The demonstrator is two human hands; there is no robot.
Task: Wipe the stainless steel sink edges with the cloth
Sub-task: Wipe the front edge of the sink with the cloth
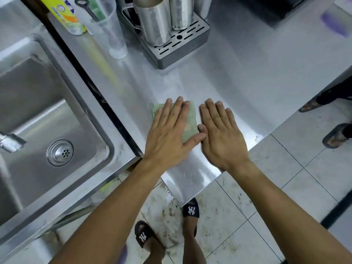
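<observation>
A folded pale green cloth (190, 122) lies flat on the steel counter (238, 77), right of the sink. My left hand (169, 136) presses down on it with flat, spread fingers and covers most of it. Beside it, my right hand (221, 134) rests flat on the bare counter, its thumb touching the cloth's right edge. The stainless steel sink (47, 119) lies to the left, with a round drain (60, 152) in its basin. Its right rim (106, 119) is separated from the counter by a dark gap.
A drip tray (177, 46) holding two steel jugs (154, 20) stands at the back. A tall clear plastic cup (110, 29) and a yellow-green bottle (66, 14) stand behind the sink. A faucet tip (9, 141) juts in at left. Another person's sandalled feet (335, 134) stand at right.
</observation>
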